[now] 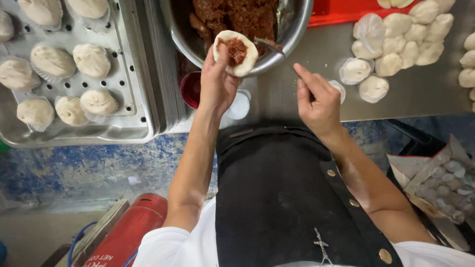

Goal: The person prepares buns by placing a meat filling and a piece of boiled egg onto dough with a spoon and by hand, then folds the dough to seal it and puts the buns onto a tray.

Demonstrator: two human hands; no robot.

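The step in hand looks like filling: a dough round is being loaded with reddish-brown minced filling, and the next move would seem to call for the spoon to lift clear so the fingers can gather the dough's edge shut.

Just above both hands, the big steel bowl (pixel 292 37) is sitting heaped with that filling. Well to the left of the left hand, a perforated steel tray (pixel 126 94) is carrying 9 or so closed buns in paper cups. Up and to the right of the right hand, loose dough portions (pixel 403 42) are lying in a cluster.

The left hand (pixel 217 81) is reaching forward, palm up, fingers half curled and cupping the dough round (pixel 237 53) at its fingertips, against the bowl's rim. The right hand (pixel 316 101) is closing in a pinch around a thin metal spoon (pixel 272 48), forefinger stretched along the handle, its tip pointing left toward the dough.
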